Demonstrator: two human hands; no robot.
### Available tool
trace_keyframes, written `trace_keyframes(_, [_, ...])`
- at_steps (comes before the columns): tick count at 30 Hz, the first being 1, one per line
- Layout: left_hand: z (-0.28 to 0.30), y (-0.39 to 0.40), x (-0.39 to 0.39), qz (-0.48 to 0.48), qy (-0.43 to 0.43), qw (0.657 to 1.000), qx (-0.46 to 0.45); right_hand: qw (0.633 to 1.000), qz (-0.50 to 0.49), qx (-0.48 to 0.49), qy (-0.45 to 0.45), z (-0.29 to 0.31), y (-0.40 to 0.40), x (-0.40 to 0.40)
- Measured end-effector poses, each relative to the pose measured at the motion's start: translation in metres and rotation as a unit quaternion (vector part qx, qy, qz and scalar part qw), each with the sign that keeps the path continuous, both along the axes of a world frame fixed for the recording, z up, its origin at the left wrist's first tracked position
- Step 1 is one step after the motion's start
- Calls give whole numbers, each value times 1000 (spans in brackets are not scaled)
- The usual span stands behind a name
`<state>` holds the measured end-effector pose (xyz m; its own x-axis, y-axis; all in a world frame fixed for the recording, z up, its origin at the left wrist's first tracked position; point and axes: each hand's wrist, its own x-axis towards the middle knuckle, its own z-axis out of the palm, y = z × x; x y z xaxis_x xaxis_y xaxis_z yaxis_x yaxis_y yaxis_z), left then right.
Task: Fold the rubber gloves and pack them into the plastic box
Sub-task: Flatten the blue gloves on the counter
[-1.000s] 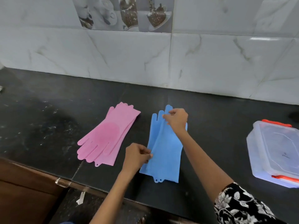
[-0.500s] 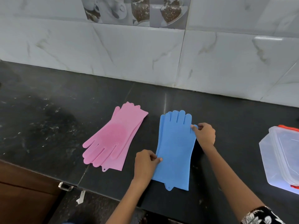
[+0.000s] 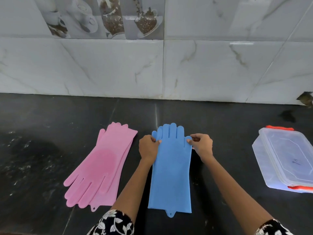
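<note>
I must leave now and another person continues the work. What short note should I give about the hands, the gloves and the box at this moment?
Left hand: pinches the left edge of the blue gloves near the finger end.
Right hand: pinches the right edge at the same height.
Blue gloves: flat on the counter, fingers toward the wall, not folded.
Pink gloves: flat to the left, stacked, untouched, not folded.
Plastic box: on the right of the counter, lid on, nothing seen inside.
Done: gloves laid out and straightened.
Left: fold blue, fold pink, open the box, pack both.
</note>
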<state>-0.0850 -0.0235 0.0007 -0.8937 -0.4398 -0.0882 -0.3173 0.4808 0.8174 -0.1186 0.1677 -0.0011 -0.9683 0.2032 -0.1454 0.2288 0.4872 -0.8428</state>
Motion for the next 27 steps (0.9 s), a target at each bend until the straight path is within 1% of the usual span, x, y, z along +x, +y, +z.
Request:
trace_keyframes(4, [-6, -6, 6, 22, 36, 999, 9, 998, 3, -29, 51, 10, -3, 0])
trace_keyframes(6, [-11, -11, 10, 38, 54, 997, 29, 996, -1, -45, 80, 13, -6, 1])
trace_keyframes(8, [-16, -15, 12, 39, 53, 997, 41, 995, -7, -43, 88, 10, -9, 1])
trace_keyframes(12, [-21, -21, 6, 41, 37, 997, 63, 1000, 21, -15, 17, -4, -9, 3])
trace_keyframes(16, [-23, -23, 5, 35, 32, 996, 78, 1000, 13, -27, -11, -5, -3, 10])
trace_keyframes(20, [-19, -23, 8, 33, 30, 994, 98, 998, 56, -1, -30, -4, 3, 43])
trace_keyframes(23, [-14, -24, 20, 14, 19, 994, 104, 994, 92, -8, -62, -6, 11, 75])
trace_keyframes(27, [-8, -21, 59, -31, 2, 997, 73, 989, 113, -17, -98, -4, 18, 105])
